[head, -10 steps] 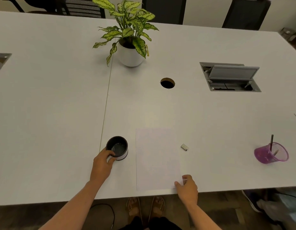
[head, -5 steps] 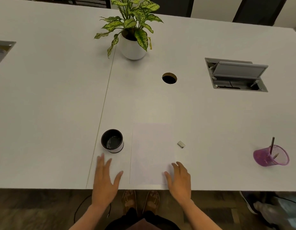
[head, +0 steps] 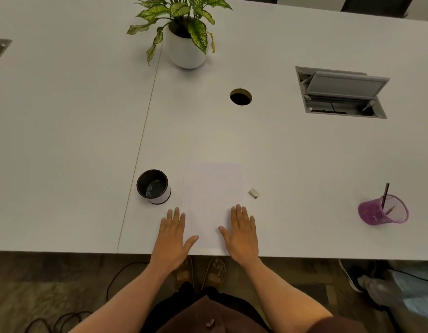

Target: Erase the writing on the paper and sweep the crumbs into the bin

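A white sheet of paper lies on the white table near its front edge; I cannot make out any writing on it. A small round black bin with a clear liner stands just left of the sheet. A small grey-white eraser lies just right of the sheet. My left hand rests flat, fingers straight, at the paper's lower left edge. My right hand lies flat on the paper's lower right corner. Both hands hold nothing.
A potted plant stands at the back centre. A round cable hole and an open grey socket box are set into the table. A purple mesh cup with pencils lies tilted at the right. Cables trail on the floor.
My left hand has let go of the bin and now lies flat by the paper. My right hand released the paper's corner and flattened on it. The camera tilted further down.
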The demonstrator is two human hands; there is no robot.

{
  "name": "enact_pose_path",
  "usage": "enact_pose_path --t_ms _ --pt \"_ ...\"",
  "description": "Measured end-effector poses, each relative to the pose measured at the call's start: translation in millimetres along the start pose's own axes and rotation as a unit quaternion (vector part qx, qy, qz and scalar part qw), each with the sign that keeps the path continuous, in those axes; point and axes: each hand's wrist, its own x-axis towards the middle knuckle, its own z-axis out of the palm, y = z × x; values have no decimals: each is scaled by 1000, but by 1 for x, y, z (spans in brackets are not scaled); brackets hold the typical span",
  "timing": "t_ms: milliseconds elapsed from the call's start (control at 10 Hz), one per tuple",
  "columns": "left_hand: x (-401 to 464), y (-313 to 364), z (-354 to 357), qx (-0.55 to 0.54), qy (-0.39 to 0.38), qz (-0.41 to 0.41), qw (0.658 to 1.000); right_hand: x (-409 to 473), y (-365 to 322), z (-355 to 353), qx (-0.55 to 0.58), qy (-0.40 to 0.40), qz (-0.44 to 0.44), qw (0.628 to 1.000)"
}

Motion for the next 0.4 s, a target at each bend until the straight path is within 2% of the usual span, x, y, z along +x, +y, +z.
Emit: enact_pose_path --t_ms 200,400 --pt "-4 5 3 1 -37 -10 999 -1 -4 -1 7 2 3 1000" --pt "1 10 -5 5 -9 2 1000 9 -6 -7 33 22 -5 999"
